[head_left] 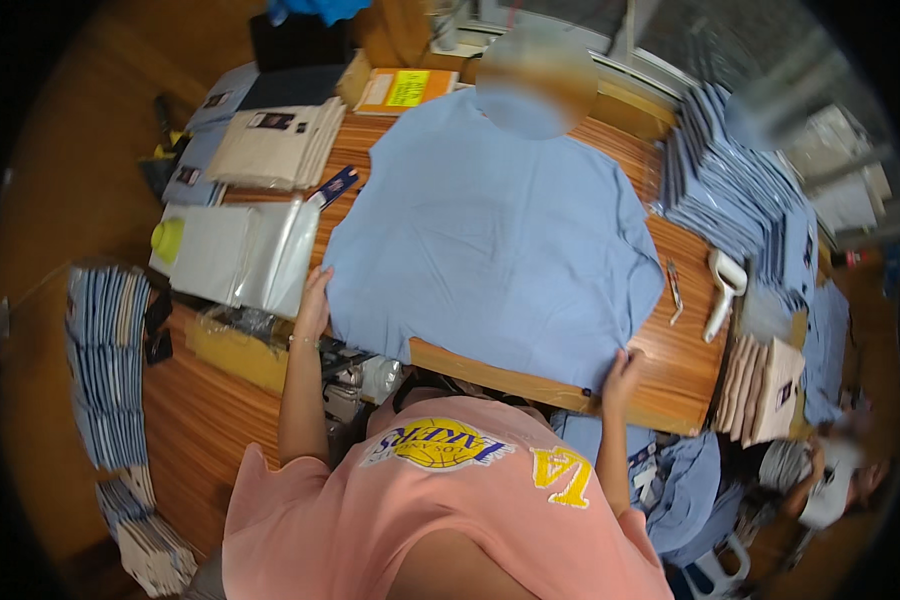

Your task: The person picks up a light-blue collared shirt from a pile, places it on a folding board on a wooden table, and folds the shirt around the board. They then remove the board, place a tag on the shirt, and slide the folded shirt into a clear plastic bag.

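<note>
A light blue shirt [490, 240] lies spread over the wood-grain table [670, 385], its lower edge reaching the table's front. A round blur hides its top part. My left hand [313, 302] is closed at the shirt's left edge, the fingertips against the cloth. At the lower right corner, by a small dark spot on the fabric, my right hand [622, 376] pinches the shirt. Both arms reach forward on either side of the shirt's lower part. Right of the shirt lie small thread snips [676, 292] and a white handheld tool [724, 290].
Folded beige garments [270, 150] and clear plastic bags [240, 255] sit at the left. Stacks of folded blue shirts [730, 180] rise at the far right, above beige ones [760, 390]. More folded shirts [108, 370] stand far left. Loose blue clothing [685, 490] hangs below the table, near another person [830, 480].
</note>
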`<state>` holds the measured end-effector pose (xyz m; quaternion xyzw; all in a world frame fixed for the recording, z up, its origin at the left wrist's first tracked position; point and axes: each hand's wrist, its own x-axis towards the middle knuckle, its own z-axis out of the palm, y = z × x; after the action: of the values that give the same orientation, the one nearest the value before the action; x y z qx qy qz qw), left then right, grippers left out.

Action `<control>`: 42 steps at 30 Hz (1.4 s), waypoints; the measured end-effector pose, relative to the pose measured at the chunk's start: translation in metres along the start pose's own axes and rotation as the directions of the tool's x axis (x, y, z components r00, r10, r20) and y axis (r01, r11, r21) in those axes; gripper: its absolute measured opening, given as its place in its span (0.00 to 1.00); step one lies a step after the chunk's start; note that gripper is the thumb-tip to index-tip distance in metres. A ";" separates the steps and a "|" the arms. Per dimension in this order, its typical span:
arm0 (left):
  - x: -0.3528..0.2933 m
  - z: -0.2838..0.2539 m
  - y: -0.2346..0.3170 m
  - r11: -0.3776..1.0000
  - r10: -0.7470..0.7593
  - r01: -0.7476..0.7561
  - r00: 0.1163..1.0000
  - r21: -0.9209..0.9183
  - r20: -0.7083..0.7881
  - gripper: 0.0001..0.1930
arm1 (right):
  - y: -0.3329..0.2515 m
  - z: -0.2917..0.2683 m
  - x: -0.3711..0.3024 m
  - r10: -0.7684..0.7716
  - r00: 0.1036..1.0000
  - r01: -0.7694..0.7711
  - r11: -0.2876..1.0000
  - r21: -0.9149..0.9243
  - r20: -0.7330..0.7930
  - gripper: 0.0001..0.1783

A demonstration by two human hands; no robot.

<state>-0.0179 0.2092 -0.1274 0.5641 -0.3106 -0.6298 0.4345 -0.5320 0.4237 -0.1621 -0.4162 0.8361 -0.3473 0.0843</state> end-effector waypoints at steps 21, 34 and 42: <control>0.202 0.125 0.055 0.020 0.716 -0.164 0.691 0.986 0.100 0.18 | -0.157 0.096 0.165 -0.397 0.892 0.430 0.892 -0.136 0.214 0.21; 0.217 0.154 0.044 -0.077 0.603 -0.364 0.724 0.928 0.334 0.26 | -0.108 0.116 0.275 -0.355 0.903 0.429 0.783 -0.451 0.243 0.29; 0.229 0.177 0.061 -0.006 0.617 -0.496 0.681 0.868 0.393 0.26 | -0.084 0.101 0.290 -0.440 0.879 0.478 0.811 -0.337 0.185 0.35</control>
<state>-0.1762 -0.0401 -0.1439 0.5617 -0.7898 -0.0591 0.2390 -0.6205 0.1184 -0.1394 -0.6306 0.7559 -0.1713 -0.0416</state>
